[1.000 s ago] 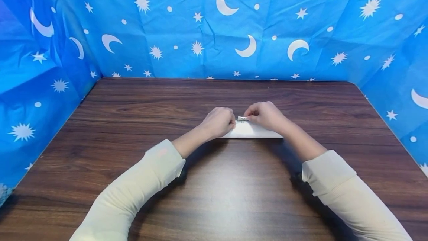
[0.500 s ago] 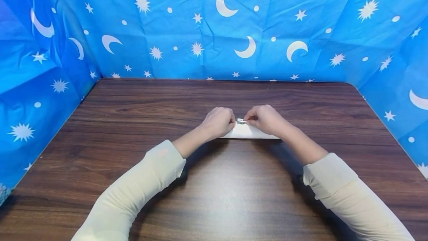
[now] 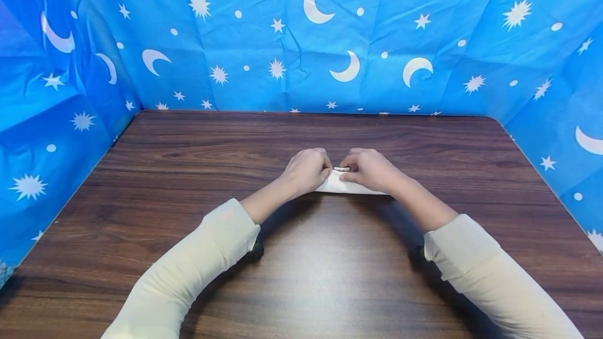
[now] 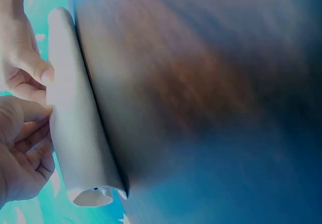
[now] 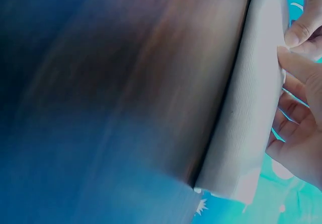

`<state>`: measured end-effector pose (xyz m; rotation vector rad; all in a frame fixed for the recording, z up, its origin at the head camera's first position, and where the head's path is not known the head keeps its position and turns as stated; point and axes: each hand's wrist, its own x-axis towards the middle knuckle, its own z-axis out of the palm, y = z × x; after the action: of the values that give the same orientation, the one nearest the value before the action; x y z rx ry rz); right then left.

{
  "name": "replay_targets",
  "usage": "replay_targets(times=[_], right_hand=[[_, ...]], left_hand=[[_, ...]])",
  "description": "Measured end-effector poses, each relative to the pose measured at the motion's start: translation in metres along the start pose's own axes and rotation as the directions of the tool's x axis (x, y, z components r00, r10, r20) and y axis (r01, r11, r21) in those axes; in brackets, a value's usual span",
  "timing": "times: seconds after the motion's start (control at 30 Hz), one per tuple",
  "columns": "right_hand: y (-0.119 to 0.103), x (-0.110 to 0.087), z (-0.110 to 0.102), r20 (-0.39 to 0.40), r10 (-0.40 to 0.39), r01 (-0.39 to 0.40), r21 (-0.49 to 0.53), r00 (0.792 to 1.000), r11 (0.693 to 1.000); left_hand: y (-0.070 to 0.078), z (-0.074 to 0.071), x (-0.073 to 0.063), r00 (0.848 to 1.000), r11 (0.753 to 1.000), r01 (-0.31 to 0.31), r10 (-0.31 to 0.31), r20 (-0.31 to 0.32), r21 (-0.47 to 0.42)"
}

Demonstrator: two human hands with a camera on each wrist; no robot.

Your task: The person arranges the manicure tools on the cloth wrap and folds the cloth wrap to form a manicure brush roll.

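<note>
A white, finely ribbed roll [image 3: 353,188] of what looks like cloth lies crosswise on the table. Its hollow end [image 4: 93,196] shows in the left wrist view. A small pale strip [image 3: 341,169] with dark marks sits along the roll's far edge, between the hands. My left hand [image 3: 307,170] pinches that far edge, just left of the strip. Close on the other side, my right hand [image 3: 369,168] pinches there too, its thumb [image 5: 294,63] on the roll and its fingers curled behind. Whether the right fingers also grip the strip is hidden.
The brown wood-grain table [image 3: 226,140] spreads around the roll on all sides. Behind it and at both sides hangs a blue sheet [image 3: 264,41] with white moons and stars.
My right hand has shifted slightly left, closer to the left hand, and its thumb has come down onto the roll. The small strip looks flatter and thinner. The left hand has barely moved.
</note>
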<state>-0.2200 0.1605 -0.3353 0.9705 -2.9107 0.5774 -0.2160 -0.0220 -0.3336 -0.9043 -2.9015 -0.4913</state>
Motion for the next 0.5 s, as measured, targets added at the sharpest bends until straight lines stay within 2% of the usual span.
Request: replay_targets(times=[0.33,0.5], right_hand=[[-0.0019,0.0025,0.0019,-0.025,-0.03,0.029,-0.015,0.999,0.999],[-0.0026,0.0039,0.0038,-0.031,-0.068,0.067,-0.029,0.997,0.997]], left_hand=[[0.0032,0.0018,0.0041,0.998,0.999,0.035,-0.034,0.047,-0.028],[0.0086,0.0024,0.0084,0.996,1.0,-0.006,0.006,0.085,0.008]])
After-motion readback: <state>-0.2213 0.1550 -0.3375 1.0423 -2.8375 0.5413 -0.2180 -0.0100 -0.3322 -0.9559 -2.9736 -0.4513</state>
